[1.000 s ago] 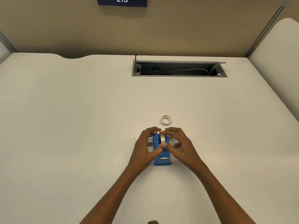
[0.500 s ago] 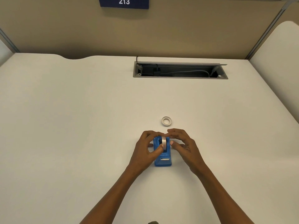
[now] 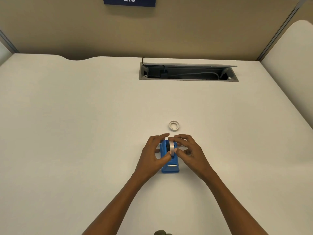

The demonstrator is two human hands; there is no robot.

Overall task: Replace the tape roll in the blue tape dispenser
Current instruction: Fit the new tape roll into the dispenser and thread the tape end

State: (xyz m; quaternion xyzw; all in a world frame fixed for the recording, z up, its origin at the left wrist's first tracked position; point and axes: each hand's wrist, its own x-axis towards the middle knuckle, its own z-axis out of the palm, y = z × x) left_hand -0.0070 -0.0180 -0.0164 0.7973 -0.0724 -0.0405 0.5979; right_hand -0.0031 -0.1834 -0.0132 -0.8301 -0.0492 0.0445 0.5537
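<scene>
Blue plastic tape dispenser (image 3: 170, 165) stands on the white counter (image 3: 84, 133), near its front edge, cutter end toward the camera. A roll of clear tape (image 3: 171, 147) sits upright on edge in the dispenser's cradle; only its upper rim and a dark sliver of its hub show, the rest hidden by the blue side walls and the fingers. Left hand (image 3: 152, 155) curls around the dispenser's left side, thumb laid across the near part of the roll, forefinger over the far top. Right hand (image 3: 188, 151) mirrors it on the right, thumb tip against the roll's right face, fingers arched over the back. Both hands pinch the roll between them. Whether the roll is fully seated on its axle cannot be told.

A second small white tape ring (image 3: 174, 125) lies flat on the counter just beyond the fingertips, apart from them. Farther back, a grey recessed cable tray (image 3: 188, 79) is open, cables dim inside. A navy sign (image 3: 129, 1) on the partition is cut off at the top edge; digits "213" partly visible. A dark object (image 3: 161, 232) at the bottom edge is cropped, unidentifiable.
</scene>
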